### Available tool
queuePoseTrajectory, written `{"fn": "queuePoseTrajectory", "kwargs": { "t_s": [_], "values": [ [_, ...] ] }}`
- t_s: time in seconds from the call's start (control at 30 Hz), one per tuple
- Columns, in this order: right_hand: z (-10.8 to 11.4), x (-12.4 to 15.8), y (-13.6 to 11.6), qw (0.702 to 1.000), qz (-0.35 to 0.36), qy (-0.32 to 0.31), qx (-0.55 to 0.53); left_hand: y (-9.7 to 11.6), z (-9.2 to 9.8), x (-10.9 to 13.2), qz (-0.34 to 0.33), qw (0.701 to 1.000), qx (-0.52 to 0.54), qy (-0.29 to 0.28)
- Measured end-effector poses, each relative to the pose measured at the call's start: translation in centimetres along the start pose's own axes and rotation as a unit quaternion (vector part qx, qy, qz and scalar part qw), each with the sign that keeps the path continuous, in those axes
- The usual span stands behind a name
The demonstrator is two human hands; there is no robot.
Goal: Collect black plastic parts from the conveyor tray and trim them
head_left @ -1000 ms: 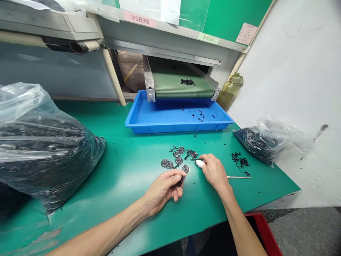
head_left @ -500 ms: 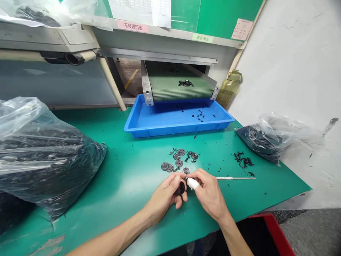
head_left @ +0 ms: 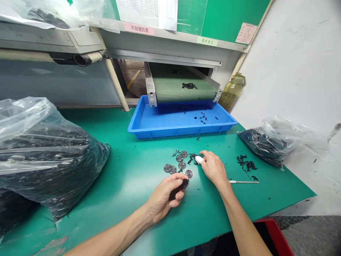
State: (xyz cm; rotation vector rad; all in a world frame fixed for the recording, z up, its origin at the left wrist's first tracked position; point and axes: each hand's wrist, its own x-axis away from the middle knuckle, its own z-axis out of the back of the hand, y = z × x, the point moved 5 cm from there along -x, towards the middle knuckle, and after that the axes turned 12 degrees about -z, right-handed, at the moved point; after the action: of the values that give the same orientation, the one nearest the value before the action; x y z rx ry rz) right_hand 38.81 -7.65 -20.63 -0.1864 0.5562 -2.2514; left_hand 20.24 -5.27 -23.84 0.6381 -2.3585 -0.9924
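My left hand (head_left: 166, 193) is closed round a black round piece (head_left: 184, 184) with a ringed face; more dark material shows in the palm, mostly covered by the fingers. My right hand (head_left: 213, 167), its thumb wrapped in white, is low over a cluster of small black branched pieces (head_left: 192, 156). Its thumb and forefinger are apart there, and what lies beneath them is partly hidden. Between the hands and the tray lie several dark ringed discs (head_left: 182, 165), a single one (head_left: 189, 174) just beyond my left fingertips.
A blue tray (head_left: 183, 132) with small black bits stands under a green conveyor belt (head_left: 170, 81). Filled plastic bags (head_left: 66, 153) sit left, another bag (head_left: 266, 142) right. Near my right forearm are a thin white-handled tool (head_left: 245, 182) and black pieces (head_left: 246, 163).
My right hand has left my left hand and moved forward and right to the small black pieces. My left hand keeps its black round piece, turned more face up. The view has shifted slightly.
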Motion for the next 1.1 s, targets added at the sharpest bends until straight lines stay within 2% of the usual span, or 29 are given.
{"fn": "queuePoseTrajectory", "kwargs": {
  "t_s": [0.1, 0.2, 0.33, 0.4, 0.53, 0.63, 0.7, 0.77, 0.87, 1.0, 1.1],
  "values": [
    [-0.8, -1.0, 0.3, 1.0, -0.009, -0.003, 0.002, 0.4, 0.1, -0.1, -0.016, 0.999, 0.039, 0.002],
    [-0.9, -0.3, 0.6, 1.0, -0.004, 0.005, -0.018, 0.7, -0.1, 0.0, -0.034, 0.998, 0.048, -0.013],
    [-0.3, 1.4, 0.4, 0.991, 0.077, 0.003, -0.112, 0.8, -0.2, 0.0, -0.047, 0.998, 0.043, -0.011],
    [-0.4, 2.3, -0.1, 0.981, 0.102, -0.023, -0.162, 0.8, -0.3, 0.0, -0.051, 0.998, 0.037, 0.0],
    [-0.5, 4.5, -1.5, 0.97, 0.077, -0.044, -0.227, 0.5, -0.3, 0.0, -0.07, 0.997, 0.008, 0.018],
    [-0.4, 6.2, -3.3, 0.969, 0.098, -0.072, -0.217, 0.2, -0.5, 0.1, -0.083, 0.996, -0.016, 0.009],
    [-0.4, 6.3, -4.3, 0.974, 0.111, -0.099, -0.17, 0.1, -0.3, 0.1, -0.085, 0.996, -0.023, 0.019],
    [-0.4, 5.1, -4.6, 0.985, 0.106, -0.097, -0.096, 0.0, 0.0, 0.0, -0.07, 0.997, -0.014, 0.034],
    [-0.7, 1.3, -4.6, 0.995, 0.088, -0.053, -0.009, 0.1, 0.1, -0.1, -0.048, 0.998, 0.015, 0.023],
    [-1.9, -3.0, -5.0, 0.995, 0.083, -0.057, -0.009, 0.7, 0.3, -0.3, -0.057, 0.996, 0.055, 0.03],
    [-2.5, -3.7, -5.0, 0.994, 0.083, -0.061, -0.029, 0.9, 0.4, -0.2, -0.057, 0.994, 0.078, 0.044]
  ]
}}
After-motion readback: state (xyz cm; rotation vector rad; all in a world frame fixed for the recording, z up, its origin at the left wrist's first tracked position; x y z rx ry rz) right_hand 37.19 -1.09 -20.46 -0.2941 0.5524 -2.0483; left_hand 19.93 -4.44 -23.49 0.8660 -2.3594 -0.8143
